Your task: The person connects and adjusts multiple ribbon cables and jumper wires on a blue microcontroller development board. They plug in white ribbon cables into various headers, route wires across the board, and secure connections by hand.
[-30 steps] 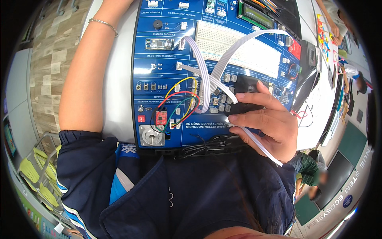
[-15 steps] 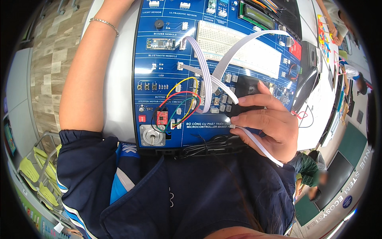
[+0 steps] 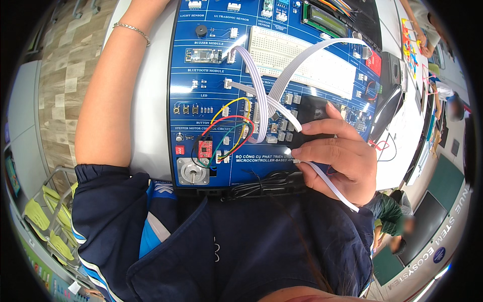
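Observation:
My right hand [image 3: 337, 156] is over the lower right of a blue electronics training board [image 3: 201, 113]. Its thumb and fingers pinch the small white plug at one end of a white ribbon cable [image 3: 329, 183], and the plug is mostly covered by the fingertips. By the index finger, another stretch of ribbon cable [image 3: 284, 111] runs from the LED socket and passes out of sight under the hand. Whether both stretches are one cable, I cannot tell. My left forearm [image 3: 108, 100], with a chain bracelet at the wrist, reaches up past the board's left side; the left hand is out of the picture.
On the board are a white breadboard [image 3: 302, 60], a stepper motor [image 3: 192, 172], a small display [image 3: 327, 20] and plugged-in coloured jumper wires [image 3: 236, 118]. A black cable bundle [image 3: 261, 185] lies along its near edge. Other people are farther right; green chairs [image 3: 53, 216] stand at left.
My right thumb and fingertips have shifted slightly, covering more of the white plug. The left arm and the board stay as they were.

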The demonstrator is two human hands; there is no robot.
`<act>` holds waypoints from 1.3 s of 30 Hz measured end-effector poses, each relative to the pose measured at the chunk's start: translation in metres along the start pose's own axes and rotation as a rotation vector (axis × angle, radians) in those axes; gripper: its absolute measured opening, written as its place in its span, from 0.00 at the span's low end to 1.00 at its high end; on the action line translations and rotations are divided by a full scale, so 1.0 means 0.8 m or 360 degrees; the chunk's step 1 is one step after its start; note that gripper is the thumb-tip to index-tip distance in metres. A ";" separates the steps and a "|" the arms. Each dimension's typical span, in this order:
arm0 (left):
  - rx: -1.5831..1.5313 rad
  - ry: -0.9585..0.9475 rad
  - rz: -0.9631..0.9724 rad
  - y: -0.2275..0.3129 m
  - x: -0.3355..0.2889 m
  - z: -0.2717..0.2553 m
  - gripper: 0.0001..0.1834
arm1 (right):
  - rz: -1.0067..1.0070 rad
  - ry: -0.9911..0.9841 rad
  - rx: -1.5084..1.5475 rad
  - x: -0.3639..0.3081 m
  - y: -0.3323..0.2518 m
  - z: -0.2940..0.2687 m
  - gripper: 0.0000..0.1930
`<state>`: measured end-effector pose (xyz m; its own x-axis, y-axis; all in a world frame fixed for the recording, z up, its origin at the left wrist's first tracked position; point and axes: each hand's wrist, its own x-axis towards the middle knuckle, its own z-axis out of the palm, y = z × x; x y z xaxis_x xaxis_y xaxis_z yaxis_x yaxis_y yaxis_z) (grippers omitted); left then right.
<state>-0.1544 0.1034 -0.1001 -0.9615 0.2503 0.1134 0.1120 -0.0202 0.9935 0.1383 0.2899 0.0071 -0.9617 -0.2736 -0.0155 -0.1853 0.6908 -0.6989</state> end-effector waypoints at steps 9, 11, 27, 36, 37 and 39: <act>0.0003 0.0013 0.0014 0.001 -0.001 0.001 0.10 | 0.0005 0.0004 0.0005 0.001 -0.003 -0.002 0.13; 0.0028 0.0014 0.0018 0.001 -0.001 0.000 0.10 | 0.0004 0.0007 0.0003 0.002 -0.003 -0.002 0.13; 0.0095 0.0012 0.0090 -0.007 0.003 -0.004 0.09 | 0.0011 0.0040 0.0011 -0.001 0.000 0.002 0.13; -0.0037 -0.0036 0.0115 -0.013 0.005 -0.003 0.09 | -0.0004 0.0035 0.0013 0.000 -0.001 0.001 0.13; -0.0015 -0.0036 0.0134 -0.014 0.005 -0.004 0.09 | -0.0016 0.0033 0.0018 0.001 -0.001 0.000 0.14; 0.0030 -0.0036 0.0173 -0.016 0.007 -0.007 0.09 | -0.0020 0.0026 0.0022 0.001 -0.002 -0.001 0.13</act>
<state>-0.1625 0.0997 -0.1119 -0.9375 0.2693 0.2204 0.2205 -0.0300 0.9749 0.1378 0.2894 0.0084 -0.9625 -0.2713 0.0047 -0.1946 0.6779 -0.7089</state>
